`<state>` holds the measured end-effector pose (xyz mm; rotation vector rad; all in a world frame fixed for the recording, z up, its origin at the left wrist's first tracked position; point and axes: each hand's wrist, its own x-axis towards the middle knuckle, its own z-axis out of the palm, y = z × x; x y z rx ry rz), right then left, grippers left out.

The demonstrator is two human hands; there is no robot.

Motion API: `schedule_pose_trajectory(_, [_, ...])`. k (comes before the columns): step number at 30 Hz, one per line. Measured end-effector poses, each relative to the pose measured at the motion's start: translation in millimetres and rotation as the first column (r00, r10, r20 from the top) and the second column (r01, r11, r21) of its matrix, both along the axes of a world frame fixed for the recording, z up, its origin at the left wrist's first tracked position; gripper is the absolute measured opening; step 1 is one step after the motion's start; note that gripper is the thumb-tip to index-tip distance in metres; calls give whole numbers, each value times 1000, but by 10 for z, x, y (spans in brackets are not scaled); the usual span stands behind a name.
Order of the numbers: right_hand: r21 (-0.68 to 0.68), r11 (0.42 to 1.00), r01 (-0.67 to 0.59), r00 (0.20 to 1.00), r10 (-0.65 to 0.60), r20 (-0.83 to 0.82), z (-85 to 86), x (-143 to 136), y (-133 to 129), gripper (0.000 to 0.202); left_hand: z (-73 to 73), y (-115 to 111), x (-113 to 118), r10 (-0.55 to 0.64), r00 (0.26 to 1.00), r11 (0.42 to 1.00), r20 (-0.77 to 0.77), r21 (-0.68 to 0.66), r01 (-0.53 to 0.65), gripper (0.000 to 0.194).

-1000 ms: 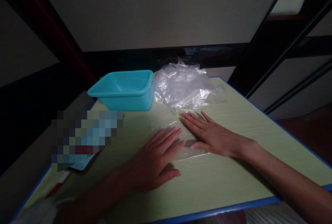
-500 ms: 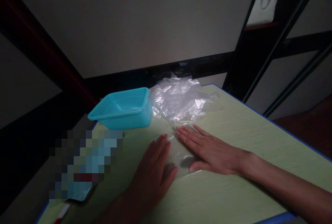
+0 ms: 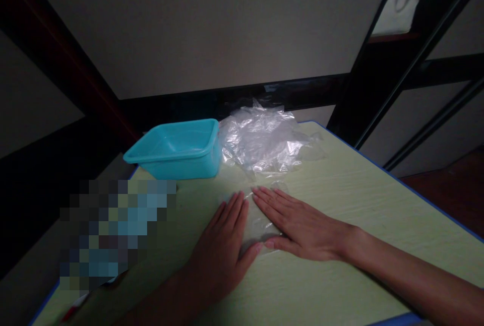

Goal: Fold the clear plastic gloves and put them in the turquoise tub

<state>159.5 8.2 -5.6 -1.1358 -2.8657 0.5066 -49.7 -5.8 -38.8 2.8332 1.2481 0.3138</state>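
Observation:
A clear plastic bag [image 3: 260, 222] lies flat on the pale green table [image 3: 321, 296]. My left hand [image 3: 225, 240] rests on its left side, fingers stretched out and thumb pointing right. From the right, my right hand [image 3: 293, 222] lies flat over the bag's other side, with its fingers extended. The two thumb tips are almost touching near the bag's front edge. Parts of the bag are hidden beneath both palms. Just beyond the fingertips is a loose heap of crumpled clear plastic bags [image 3: 260, 137].
A turquoise plastic basin [image 3: 181, 157] stands at the back left, beside the heap. A blurred-out object [image 3: 124, 230] lies along the left edge, with a red and white item [image 3: 73, 308] near it. Behind the table rises a panelled wall [image 3: 212, 28].
My right hand has slid left across the flat bag, bringing its thumb close to my left thumb. My left hand stays in nearly the same place. The camera view has shifted slightly.

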Motion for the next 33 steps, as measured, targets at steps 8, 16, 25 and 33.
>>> schedule_pose_trajectory(8, [19, 999, 34, 999, -34, 13, -32, -7, 4, 82, 37, -29, 33, 71, 995, 997, -69, 31, -69, 64])
schedule_pose_trajectory(16, [52, 997, 54, 998, -55, 14, -58, 40, 47, 87, 51, -41, 43, 100, 993, 995, -67, 20, -99, 64])
schedule_pose_trajectory(25, [60, 996, 70, 997, -73, 38, -37, 190, 110, 89, 58, -51, 36, 118, 990, 993, -77, 22, -117, 63])
schedule_pose_trajectory(33, [50, 996, 79, 993, -83, 81, -2, 182, 97, 89, 40, -39, 37, 122, 990, 992, -76, 35, -120, 65])
